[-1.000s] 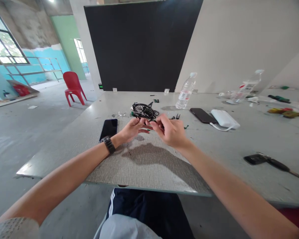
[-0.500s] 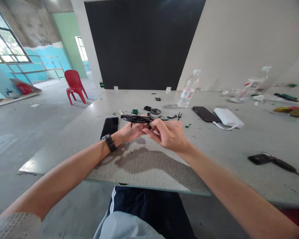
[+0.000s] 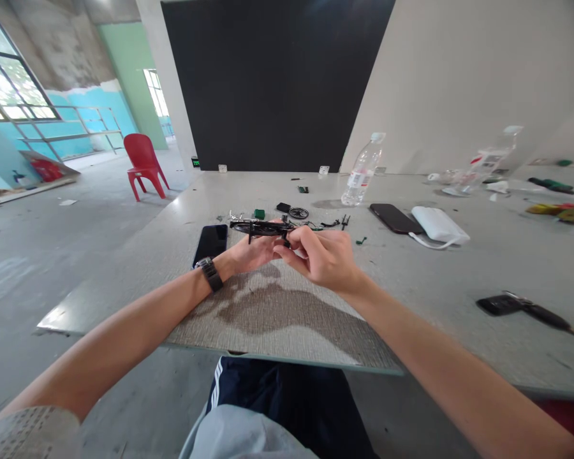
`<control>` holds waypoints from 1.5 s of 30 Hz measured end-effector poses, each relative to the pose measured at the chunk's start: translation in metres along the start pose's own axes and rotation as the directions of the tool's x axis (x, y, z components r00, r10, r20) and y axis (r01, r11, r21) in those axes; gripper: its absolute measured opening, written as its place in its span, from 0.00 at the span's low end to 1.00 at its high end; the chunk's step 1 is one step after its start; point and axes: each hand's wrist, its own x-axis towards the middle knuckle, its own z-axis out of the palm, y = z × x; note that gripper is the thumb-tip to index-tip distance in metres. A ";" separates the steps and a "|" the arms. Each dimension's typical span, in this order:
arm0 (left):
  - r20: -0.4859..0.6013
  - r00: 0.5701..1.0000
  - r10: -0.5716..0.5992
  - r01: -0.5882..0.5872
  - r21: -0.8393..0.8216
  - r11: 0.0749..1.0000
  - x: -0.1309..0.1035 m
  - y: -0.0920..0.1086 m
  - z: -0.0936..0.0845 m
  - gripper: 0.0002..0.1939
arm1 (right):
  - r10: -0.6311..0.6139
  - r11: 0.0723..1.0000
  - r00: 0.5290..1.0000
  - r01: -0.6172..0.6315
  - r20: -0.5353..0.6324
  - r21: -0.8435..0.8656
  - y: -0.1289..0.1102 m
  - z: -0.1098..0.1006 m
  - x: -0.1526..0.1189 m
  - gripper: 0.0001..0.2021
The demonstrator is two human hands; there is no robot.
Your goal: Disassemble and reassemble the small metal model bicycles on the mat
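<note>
Head view: at frame centre, the left hand point(image 3: 251, 253) and right hand point(image 3: 323, 258) both pinch a small black model bicycle point(image 3: 261, 227), held flat just above the grey surface point(image 3: 459, 274). A dark phone point(image 3: 210, 244) lies just left of the hands, loose small parts point(image 3: 299, 213) just beyond them, and a water bottle point(image 3: 362, 171) stands further back, centre-right.

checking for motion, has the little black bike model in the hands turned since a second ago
Yes. The black bike model showed its wheel face-on beside the dark phone; now it lies flat, edge-on, held by the left hand and right hand.
</note>
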 end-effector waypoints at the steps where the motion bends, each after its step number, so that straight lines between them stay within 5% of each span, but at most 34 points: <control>1: 0.009 1.000 -0.001 0.001 -0.008 1.000 0.000 0.000 0.000 0.15 | 0.003 1.000 1.000 -0.003 -0.003 -0.001 0.000 0.000 0.000 0.11; 12: -0.037 0.999 -0.039 0.040 0.041 0.998 -0.002 0.004 0.001 0.19 | 0.048 0.998 0.998 -0.046 -0.041 0.047 0.000 -0.001 0.003 0.09; 23: -0.022 0.996 0.086 -0.086 0.020 0.996 -0.003 0.006 -0.005 0.19 | 0.174 0.985 0.982 -0.173 -0.067 0.020 0.008 0.005 -0.003 0.08; 31: -0.055 0.996 -0.076 0.076 -0.004 0.997 -0.004 0.016 0.009 0.20 | 0.393 0.906 0.919 -0.395 -0.046 -0.152 0.025 0.002 -0.008 0.13; 37: -0.012 0.998 -0.054 0.055 0.048 0.997 -0.004 0.012 0.014 0.41 | 0.362 0.907 0.931 -0.338 0.054 -0.251 0.030 0.003 -0.012 0.16; 45: -0.015 0.999 -0.047 0.048 0.078 0.996 -0.005 0.011 0.014 0.45 | 0.295 0.921 0.953 -0.265 0.065 -0.287 0.030 0.003 -0.012 0.17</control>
